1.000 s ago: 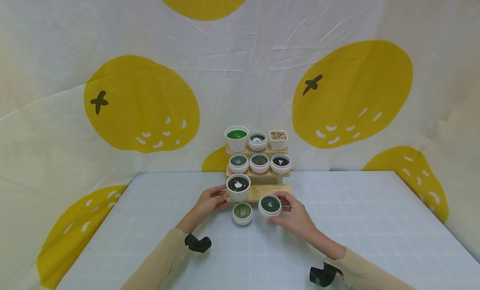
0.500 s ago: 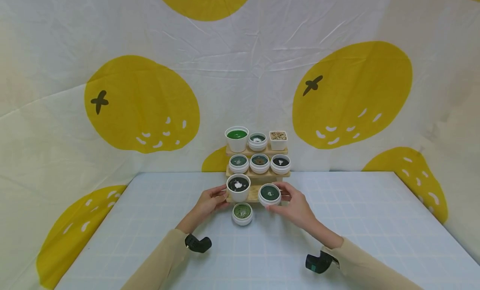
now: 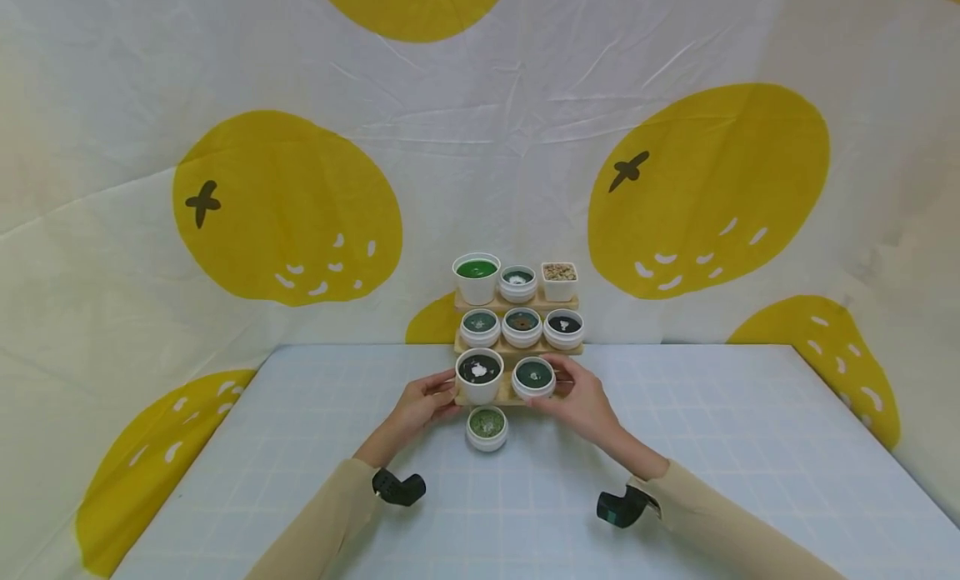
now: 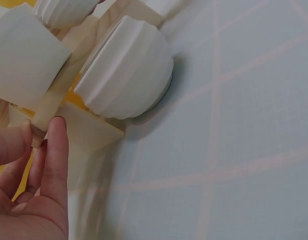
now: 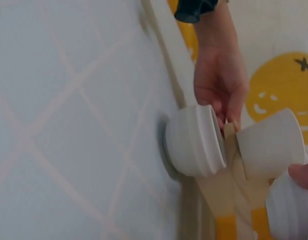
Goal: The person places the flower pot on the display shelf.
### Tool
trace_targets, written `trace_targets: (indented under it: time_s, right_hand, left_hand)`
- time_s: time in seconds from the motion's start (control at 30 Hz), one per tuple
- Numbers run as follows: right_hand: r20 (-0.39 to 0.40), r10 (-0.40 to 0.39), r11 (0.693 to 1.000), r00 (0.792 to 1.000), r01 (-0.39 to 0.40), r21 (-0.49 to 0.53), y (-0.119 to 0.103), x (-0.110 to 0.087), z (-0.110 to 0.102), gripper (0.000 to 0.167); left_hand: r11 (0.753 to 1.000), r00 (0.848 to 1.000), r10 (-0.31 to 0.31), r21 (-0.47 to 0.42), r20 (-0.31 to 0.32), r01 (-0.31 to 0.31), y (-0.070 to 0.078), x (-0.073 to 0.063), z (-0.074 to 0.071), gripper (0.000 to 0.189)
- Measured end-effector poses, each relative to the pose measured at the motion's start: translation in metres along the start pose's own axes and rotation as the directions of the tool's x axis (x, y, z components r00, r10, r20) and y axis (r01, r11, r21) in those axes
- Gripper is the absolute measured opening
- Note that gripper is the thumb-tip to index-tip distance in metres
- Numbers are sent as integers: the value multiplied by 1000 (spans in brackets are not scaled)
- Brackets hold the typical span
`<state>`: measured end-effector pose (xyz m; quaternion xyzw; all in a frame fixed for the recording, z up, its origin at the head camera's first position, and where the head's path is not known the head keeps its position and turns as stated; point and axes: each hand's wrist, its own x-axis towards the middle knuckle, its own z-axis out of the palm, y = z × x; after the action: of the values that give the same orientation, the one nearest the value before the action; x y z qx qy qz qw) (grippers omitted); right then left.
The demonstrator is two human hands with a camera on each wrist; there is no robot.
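Note:
My left hand pinches the left end of the lowest shelf of a three-step wooden stand. The left wrist view has the thumb and fingers at that board's end. A tall white cup with dark contents stands on that shelf, right by this hand. My right hand holds a small white ribbed pot with dark green contents, over the same shelf to the cup's right. In the right wrist view its thumb lies against the pot's side. Another ribbed pot, green inside, sits on the table before the stand.
On the middle shelf stand three ribbed pots, one with brown contents. The top shelf bears a tall cup with bright green, a ribbed pot and a square tub. Behind hangs a cloth with yellow fruit shapes.
My right hand has carried the dark green ribbed pot forward and slightly left, from beside the front pot to over the lowest shelf. The left hand keeps its grip on the stand.

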<state>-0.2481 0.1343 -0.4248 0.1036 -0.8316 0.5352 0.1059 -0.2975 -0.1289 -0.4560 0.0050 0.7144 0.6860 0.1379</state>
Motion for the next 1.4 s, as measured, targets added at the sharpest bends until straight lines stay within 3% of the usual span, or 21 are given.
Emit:
trace_targets:
  time_s: [0.77,1.2,1.3,1.4]
  right_hand:
    - [40,75,997,996,-76,12,7,10,7,68]
    - [24,62,995,998,-64,72,9,11,10,65]
    - [19,44,997,999,-45,64,7,10,9,64]
    - [17,37,998,999,-38,45,-11,5,6,62]
  left_hand:
    - [1000,1000,-15,25,-9,15,1,-2,0,45]
    - [1000,1000,4,13,-2,-4,1,-2,0,44]
    - [1000,1000,5,7,-3,-5,1,-1,1,44]
    - [1000,1000,13,6,-6,-13,2,-1,2,44]
